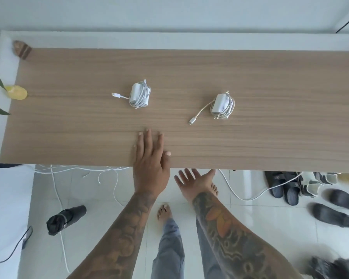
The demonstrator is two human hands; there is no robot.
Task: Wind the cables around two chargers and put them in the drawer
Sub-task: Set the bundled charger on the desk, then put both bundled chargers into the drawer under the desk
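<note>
Both chargers already have their cables wound round them, so the winding part looks done. What is left is the drawer part.

The left charger (139, 96) lies near the middle of the desk (270, 137), closer to the far edge than the near one. Its plug end sticks out toward the left end of the desk. The right charger (223, 105) lies well apart from it, further toward the right end and a bit nearer your edge. Its plug end trails out toward the near edge.

Your left hand (149, 156) lies flat on the desk at the near edge, fingers straight and close together, holding nothing. It is near the left charger but not touching it. Your right hand (193, 181) is below the near edge, palm up, fingers spread wide and empty. It looks like it is reaching under the desk top.

I cannot see the drawer here. My guess is it sits under the near edge, where your right hand is going. So next you likely need to find the drawer front and pull it open. Then pick up each charger by its body so the wound cable does not slip loose, and lay it inside. Watch the loose plug ends so they do not catch on the edge.
</note>
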